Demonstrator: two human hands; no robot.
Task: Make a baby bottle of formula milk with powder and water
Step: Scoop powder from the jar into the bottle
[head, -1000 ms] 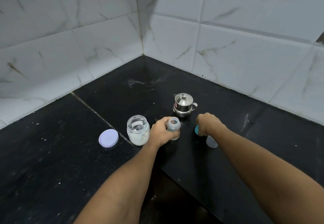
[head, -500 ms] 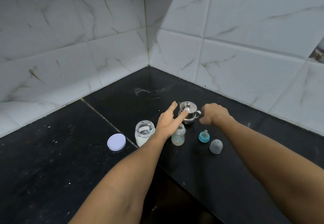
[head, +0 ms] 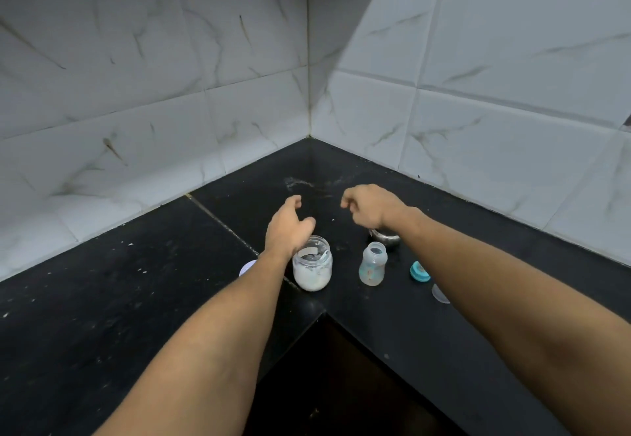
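Black counter point(head: 136, 265) in a tiled corner, viewed from above. Near the middle, an open powder jar point(head: 312, 266), upright, white powder in its lower part, something pale inside near the rim, too blurred to name. At 3 o'clock of the jar and apart from it, the baby bottle point(head: 373, 265), upright, uncapped, clear with faint coloured print, contents hard to judge. At 3 o'clock of the bottle, a teal teat ring point(head: 419, 271), its right edge cut off by the right forearm; at 5 o'clock of that ring, a clear cap point(head: 439, 294), only a sliver showing beside the same forearm. At 1 o'clock of the bottle, a steel pot point(head: 386, 238), mostly hidden behind the right wrist, just its lower body visible. At 9 o'clock of the jar, a lilac lid point(head: 247, 267), more than half covered by the left forearm. Left hand point(head: 286, 227) over the jar's 11 o'clock rim, fingers loosely bent, thumb apart, gripping nothing; touching the jar or not, impossible to tell. Right hand point(head: 370, 208) in the air at 12 o'clock of the pot, fingers curled in toward the palm, nothing seen in them, palm side turned away
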